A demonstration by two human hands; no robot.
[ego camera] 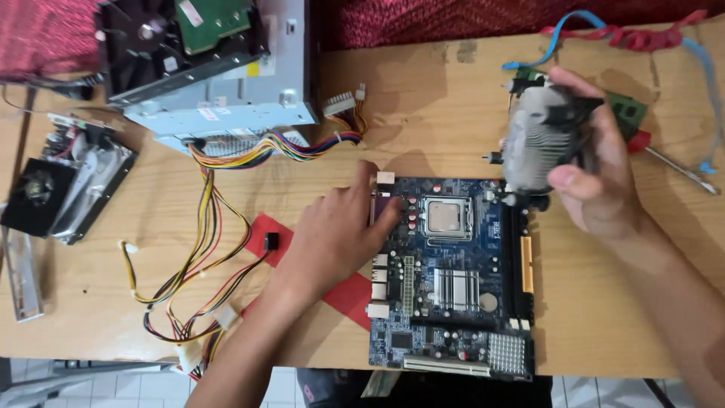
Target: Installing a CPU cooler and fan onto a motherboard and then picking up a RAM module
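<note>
Gripping the cooler (pixel 545 140) just above and right of the socket (pixel 445 217), the right hand (pixel 596 189) is nearer, while the left hand (pixel 340 230) lies flat, holding nothing, on the board's (pixel 453 302) left edge.

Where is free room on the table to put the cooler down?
Bare wood lies right of the motherboard, under the right hand holding the cooler, and above the board beside the power supply. Left is crowded: cables, left hand, red tape.
</note>
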